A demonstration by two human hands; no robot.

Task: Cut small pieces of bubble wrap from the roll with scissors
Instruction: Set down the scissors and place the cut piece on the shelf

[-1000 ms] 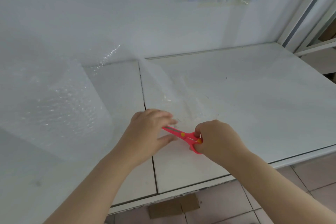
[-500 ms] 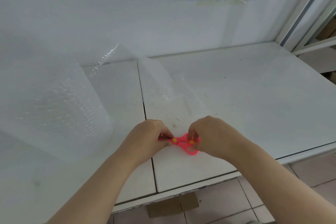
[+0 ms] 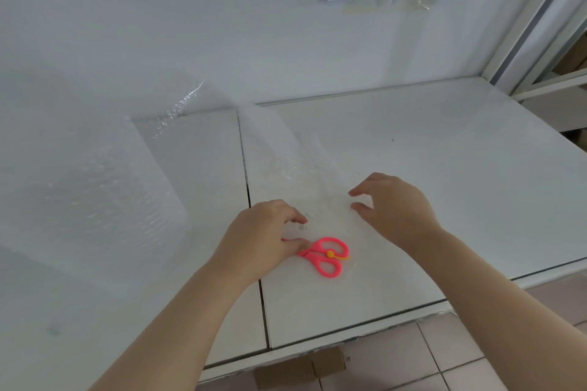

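Observation:
The pink scissors point(image 3: 327, 255) lie flat on the white table point(image 3: 444, 184), handles pointing right. My left hand point(image 3: 263, 238) rests on their blade end with fingertips closed on the blades, which are hidden under it. My right hand point(image 3: 394, 206) hovers just beyond and to the right of the scissors, fingers apart and holding nothing. A large roll of bubble wrap point(image 3: 95, 200) fills the left side. A clear strip of bubble wrap point(image 3: 295, 165) runs from it across the table toward my hands; its edges are hard to make out.
The table's front edge point(image 3: 349, 330) runs close below the scissors, with tiled floor point(image 3: 444, 359) and a piece of cardboard point(image 3: 298, 371) beneath. A dark seam point(image 3: 251, 209) splits the tabletop. A white wall stands behind, and a metal frame point(image 3: 540, 25) at the right.
My right hand has let go of the scissor handles and moved up and right, opening. The scissors now lie on the table, with only my left hand on them.

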